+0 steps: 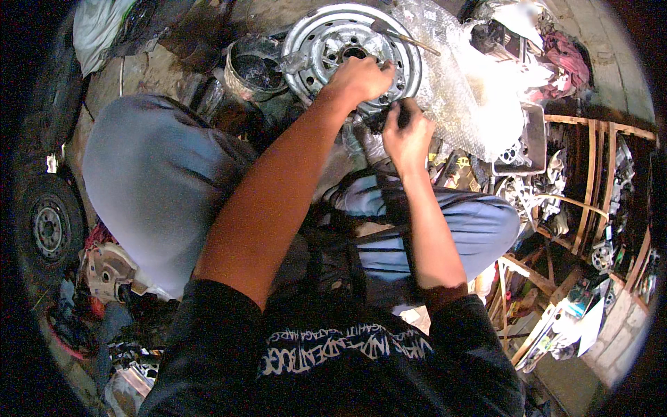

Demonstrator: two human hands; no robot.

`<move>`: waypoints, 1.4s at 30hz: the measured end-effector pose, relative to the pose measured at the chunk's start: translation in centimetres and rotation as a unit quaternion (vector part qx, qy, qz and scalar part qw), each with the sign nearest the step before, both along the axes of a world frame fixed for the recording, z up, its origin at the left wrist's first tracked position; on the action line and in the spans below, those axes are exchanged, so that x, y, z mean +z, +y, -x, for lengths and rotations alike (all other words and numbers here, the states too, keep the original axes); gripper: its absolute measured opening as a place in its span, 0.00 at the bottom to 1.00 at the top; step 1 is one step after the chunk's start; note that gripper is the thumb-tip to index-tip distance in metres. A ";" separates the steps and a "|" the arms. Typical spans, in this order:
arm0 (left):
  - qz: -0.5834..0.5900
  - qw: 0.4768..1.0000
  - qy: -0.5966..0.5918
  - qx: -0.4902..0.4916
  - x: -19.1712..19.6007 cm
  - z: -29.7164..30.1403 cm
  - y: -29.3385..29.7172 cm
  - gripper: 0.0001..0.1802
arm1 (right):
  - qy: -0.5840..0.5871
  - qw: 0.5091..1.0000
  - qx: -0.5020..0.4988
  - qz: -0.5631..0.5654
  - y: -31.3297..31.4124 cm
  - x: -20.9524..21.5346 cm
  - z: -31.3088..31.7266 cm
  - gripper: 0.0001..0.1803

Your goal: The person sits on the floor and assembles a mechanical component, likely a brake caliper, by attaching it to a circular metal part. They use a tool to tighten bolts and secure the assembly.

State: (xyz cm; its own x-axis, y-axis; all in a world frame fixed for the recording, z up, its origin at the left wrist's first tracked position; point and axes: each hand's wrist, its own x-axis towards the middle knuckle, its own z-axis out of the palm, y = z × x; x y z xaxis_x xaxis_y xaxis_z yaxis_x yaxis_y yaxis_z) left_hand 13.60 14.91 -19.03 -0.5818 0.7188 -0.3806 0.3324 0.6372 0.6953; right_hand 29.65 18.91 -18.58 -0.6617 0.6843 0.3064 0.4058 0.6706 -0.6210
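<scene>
A silver steel wheel rim (300,43) lies face up in front of me, with a ring of holes around its hub. Over the near part of its face, my left hand (360,78) is closed, its fingers curled down near the hub; whatever they grip is hidden. Against the rim's near right edge, my right hand (410,132) has its thumb and fingers drawn together in a pinch, at a dark spot I cannot make out. A paintbrush (410,39) rests across the rim's far right side, bristles toward the hub.
Left of the rim stands a stained bucket (240,83) with dark contents. Bubble wrap (455,90) spreads to the right, beside a grey tray (535,142). Wooden shelving (590,187) with metal parts is at far right. A wheel with tyre (48,229) stands at far left.
</scene>
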 end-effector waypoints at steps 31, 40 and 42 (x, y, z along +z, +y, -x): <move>0.024 1.000 -0.002 0.000 1.5 -1.5 0.5 0.38 | 0.016 0.999 -0.015 0.026 0.4 -0.2 -1.4 0.06; -0.002 1.000 0.028 -0.001 1.1 -1.8 1.1 0.37 | 0.008 1.000 -0.012 0.011 0.6 0.2 -1.4 0.06; -0.008 0.998 0.060 -0.032 -0.2 -1.3 1.3 0.37 | 0.000 0.999 -0.033 0.022 0.8 0.4 -0.9 0.05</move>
